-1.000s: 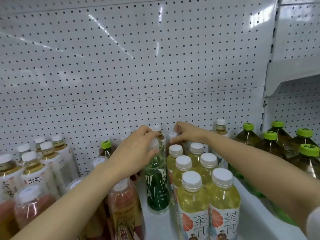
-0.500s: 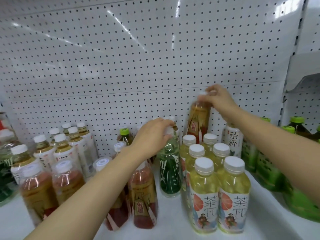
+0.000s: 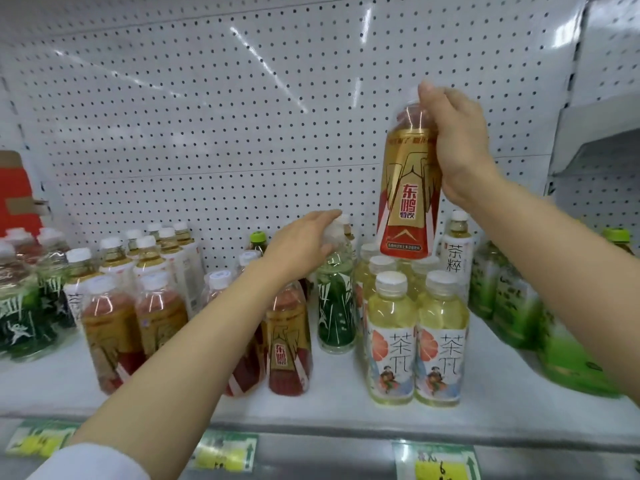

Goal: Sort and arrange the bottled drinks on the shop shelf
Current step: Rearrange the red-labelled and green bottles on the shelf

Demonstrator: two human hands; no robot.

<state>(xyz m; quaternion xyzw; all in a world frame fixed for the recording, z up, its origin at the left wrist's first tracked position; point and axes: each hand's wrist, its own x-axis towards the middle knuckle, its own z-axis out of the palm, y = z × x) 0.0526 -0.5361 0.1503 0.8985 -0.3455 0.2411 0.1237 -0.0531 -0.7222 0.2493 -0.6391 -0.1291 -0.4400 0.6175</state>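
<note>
My right hand (image 3: 457,143) grips a red-and-gold labelled bottle (image 3: 408,188) by its neck and holds it in the air above the yellow tea bottles (image 3: 415,337). My left hand (image 3: 304,242) rests curled over the white cap of a green-labelled bottle (image 3: 336,313) that stands on the white shelf (image 3: 332,400). More red-and-gold bottles (image 3: 289,337) stand just left of the green one, partly behind my left forearm.
Amber tea bottles with white caps (image 3: 152,258) fill the back left. Dark green-labelled bottles (image 3: 24,317) stand at the far left, large green-capped bottles (image 3: 519,303) at the right. A pegboard wall backs the shelf. Price tags (image 3: 436,462) line its front edge.
My right hand has lifted the red-and-gold bottle out from behind the yellow teas and raised it higher and nearer. My left hand has stayed on the green bottle's cap.
</note>
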